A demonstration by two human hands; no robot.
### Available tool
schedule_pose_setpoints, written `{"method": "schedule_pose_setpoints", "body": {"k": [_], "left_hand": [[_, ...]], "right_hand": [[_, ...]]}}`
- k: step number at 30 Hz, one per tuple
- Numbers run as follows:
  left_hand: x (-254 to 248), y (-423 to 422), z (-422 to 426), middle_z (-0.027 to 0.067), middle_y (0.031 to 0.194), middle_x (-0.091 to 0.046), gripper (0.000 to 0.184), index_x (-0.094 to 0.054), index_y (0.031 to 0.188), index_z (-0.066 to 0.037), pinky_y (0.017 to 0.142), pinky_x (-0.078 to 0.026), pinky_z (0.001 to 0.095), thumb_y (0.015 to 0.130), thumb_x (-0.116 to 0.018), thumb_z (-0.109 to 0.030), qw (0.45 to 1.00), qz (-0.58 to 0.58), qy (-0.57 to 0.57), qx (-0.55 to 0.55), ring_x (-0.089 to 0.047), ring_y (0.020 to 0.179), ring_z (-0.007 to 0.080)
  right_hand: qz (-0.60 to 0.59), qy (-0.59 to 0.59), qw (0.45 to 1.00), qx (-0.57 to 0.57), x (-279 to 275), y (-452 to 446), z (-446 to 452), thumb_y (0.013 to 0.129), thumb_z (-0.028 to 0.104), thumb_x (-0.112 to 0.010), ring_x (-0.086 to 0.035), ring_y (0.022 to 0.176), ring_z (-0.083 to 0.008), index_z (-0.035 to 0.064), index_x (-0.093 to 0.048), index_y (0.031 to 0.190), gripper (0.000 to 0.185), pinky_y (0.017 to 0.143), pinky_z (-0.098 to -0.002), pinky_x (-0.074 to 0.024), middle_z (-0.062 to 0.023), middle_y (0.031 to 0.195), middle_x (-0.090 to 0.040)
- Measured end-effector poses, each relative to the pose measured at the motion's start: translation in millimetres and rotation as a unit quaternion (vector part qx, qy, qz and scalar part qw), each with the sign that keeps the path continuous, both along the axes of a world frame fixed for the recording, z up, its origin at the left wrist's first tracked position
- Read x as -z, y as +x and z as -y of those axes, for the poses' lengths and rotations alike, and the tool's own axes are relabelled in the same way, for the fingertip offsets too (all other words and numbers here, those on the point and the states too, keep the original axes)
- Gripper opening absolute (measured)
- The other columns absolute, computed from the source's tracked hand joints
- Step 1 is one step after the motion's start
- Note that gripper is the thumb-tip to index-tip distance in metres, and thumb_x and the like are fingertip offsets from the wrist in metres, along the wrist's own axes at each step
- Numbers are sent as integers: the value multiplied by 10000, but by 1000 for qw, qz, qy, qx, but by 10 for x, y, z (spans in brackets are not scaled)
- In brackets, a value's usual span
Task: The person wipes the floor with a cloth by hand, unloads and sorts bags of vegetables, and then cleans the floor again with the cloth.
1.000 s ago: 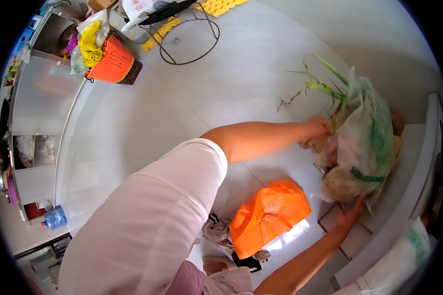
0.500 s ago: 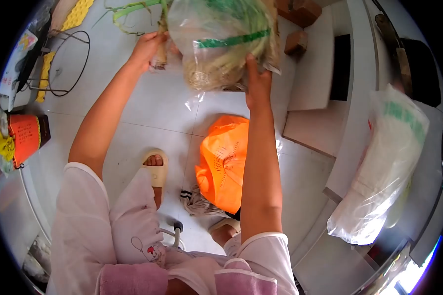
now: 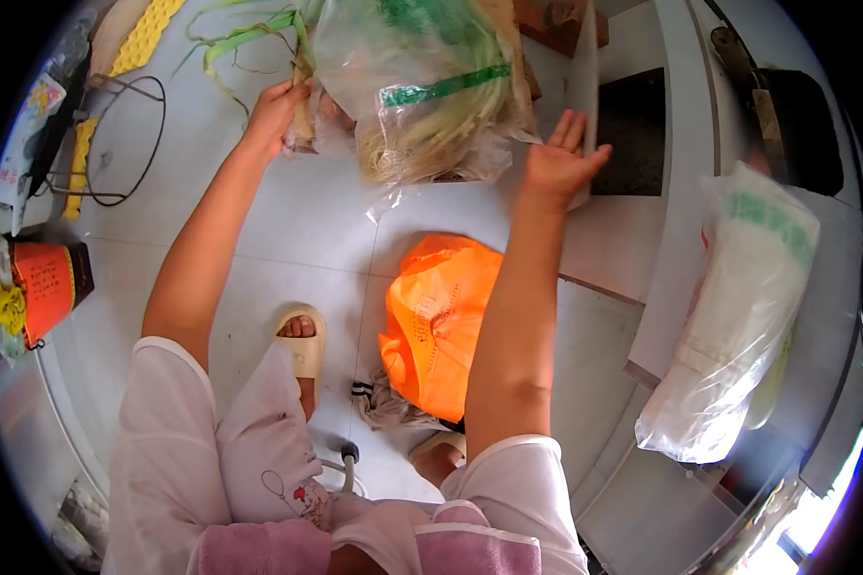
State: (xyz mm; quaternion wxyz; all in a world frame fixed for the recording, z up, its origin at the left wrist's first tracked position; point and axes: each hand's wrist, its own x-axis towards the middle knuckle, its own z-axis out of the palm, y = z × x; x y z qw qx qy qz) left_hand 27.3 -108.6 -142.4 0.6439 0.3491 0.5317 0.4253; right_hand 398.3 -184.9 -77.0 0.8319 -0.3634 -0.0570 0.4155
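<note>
My left hand (image 3: 280,117) is closed round the edge of a cardboard box or bag at the top centre, beside long green leaves (image 3: 249,40). A clear plastic bag (image 3: 422,105) with a green stripe, holding leafy stalks with pale roots, fills the space between my hands. My right hand (image 3: 564,165) has its fingers spread, palm against a pale cabinet door (image 3: 588,86) that stands swung out. Behind that door a dark cabinet opening (image 3: 633,134) shows.
An orange bag (image 3: 436,326) and a grey cloth (image 3: 393,402) lie on the floor near my feet. A wrapped white package (image 3: 738,316) rests on the counter at right. A wire stand (image 3: 153,144) and an orange-red bin (image 3: 43,283) are at left.
My right hand has let go of the plastic bag and moved right to the cabinet door, which has swung outward. My left hand has shifted slightly left and down.
</note>
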Motion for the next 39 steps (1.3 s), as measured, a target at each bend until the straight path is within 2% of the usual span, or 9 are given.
{"method": "schedule_pose_setpoints", "body": {"k": [6, 9, 12, 18, 23, 26, 29, 33, 39], "left_hand": [[73, -27, -46, 41, 983, -710, 247, -690, 1140, -16, 727, -519, 281, 1013, -594, -205, 1000, -10, -7, 2, -648, 840, 132], [61, -21, -16, 42, 987, -712, 251, -687, 1143, -18, 745, -522, 281, 1013, -591, -211, 1000, -1, -12, 1, -653, 854, 137], [141, -72, -26, 48, 1026, -708, 279, -667, 1186, -30, 769, -527, 292, 1011, -590, -233, 1000, 8, -16, 13, -657, 889, 145], [139, -18, 42, 93, 1228, -655, 482, -552, 1357, -67, 924, -530, 367, 967, -636, -337, 993, 107, -49, 19, -639, 1083, 212], [131, -44, 58, 99, 1286, -634, 551, -520, 1389, -73, 1002, -506, 401, 944, -658, -369, 986, 138, -90, 28, -618, 1159, 245], [141, -87, 43, 98, 1276, -638, 522, -524, 1379, -67, 989, -518, 409, 948, -647, -335, 977, 152, -137, 52, -636, 1133, 248], [303, -177, -105, 105, 1265, -641, 465, -524, 1366, -54, 965, -540, 414, 958, -619, -256, 972, 142, -128, 136, -656, 1092, 246], [88, -119, -98, 110, 1218, -659, 389, -544, 1327, -35, 917, -572, 399, 962, -582, -167, 973, 116, -76, 186, -669, 1064, 235], [29, 41, -1, 102, 1151, -685, 353, -566, 1283, -17, 883, -585, 375, 946, -576, -119, 960, 117, -86, 238, -692, 1013, 223]], "right_hand": [[-45, 2, 998, 35, -284, 721, -4, 1002, 566, -444, -438, 1391, -218, 23, -338, 1523, 761, 979, -331, -418, -55, 1596, -391], [73, -63, 994, 52, -361, 844, 2, 1027, 524, -424, -445, 1379, -248, 14, -327, 1524, 719, 959, -345, -423, -60, 1578, -408], [87, -73, 992, 49, -307, 1011, 64, 1033, 472, -418, -479, 1343, -302, 58, -337, 1495, 626, 925, -378, -449, -75, 1555, -443], [93, -119, 989, -5, -218, 1234, 223, 1055, 441, -369, -494, 1318, -277, 29, -377, 1476, 589, 936, -357, -438, -81, 1519, -492], [122, -150, 981, 8, -132, 1506, 264, 1051, 434, -433, -557, 1178, -201, 27, -400, 1468, 584, 925, -293, -429, -70, 1412, -585], [151, -163, 975, -5, -124, 1508, 303, 1042, 373, -474, -570, 1150, -192, 35, -406, 1464, 545, 916, -290, -434, -82, 1403, -591], [166, -175, 970, -8, -151, 1442, 315, 1035, 309, -496, -572, 1147, -190, 39, -394, 1477, 528, 917, -294, -437, -94, 1404, -588], [193, -188, 963, -17, -125, 1391, 360, 1029, 253, -496, -570, 1159, -204, 44, -359, 1513, 544, 935, -297, -434, -108, 1406, -583], [227, -200, 953, -30, -34, 1449, 408, 980, 281, -592, -561, 1191, -214, 59, -308, 1556, 679, 996, -319, -395, -102, 1399, -582]]}}
